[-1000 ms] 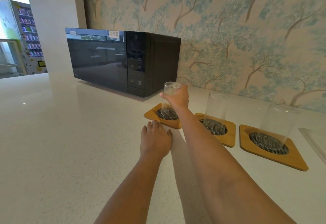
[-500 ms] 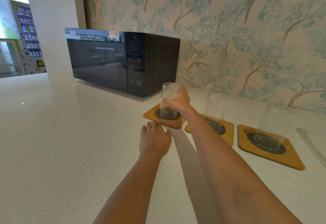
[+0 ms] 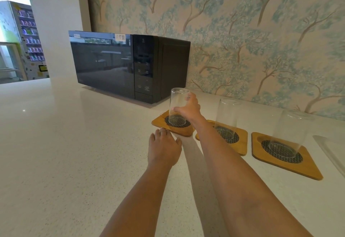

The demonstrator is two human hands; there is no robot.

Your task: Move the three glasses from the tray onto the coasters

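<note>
Since half a second ago our right hand [image 3: 188, 108] has slid lower on the left glass [image 3: 177, 106], and the glass now stands tilted a little less, its mouth down on the mesh of the left coaster [image 3: 174, 124]. The grip of that hand is closed round the lower part of the glass, thumb on the near side and fingers [image 3: 189, 96] wrapped behind; we cannot tell whether the rim sits fully flat on the mesh. The glass is upside down, its thick base uppermost.

Our left hand [image 3: 164, 148] lies flat on the white bench [image 3: 74, 152], palm down and fingers together, holding nothing, its fingertips just beside the near edge of the left coaster.

To the right, the middle glass [image 3: 226, 117] stands inverted on the middle coaster [image 3: 240, 141], partly behind our right forearm. Further right the right glass [image 3: 291, 132] stands inverted on the right coaster [image 3: 298, 167]. All three coasters are square wood with a round black mesh inset, set in a row near one another.

At the right edge, the pale rim of the tray [image 3: 328, 151] shows on the bench. Behind the left coaster stands a black microwave [image 3: 128, 66], against the wallpaper [image 3: 242, 31] printed with blue-green trees.
</note>
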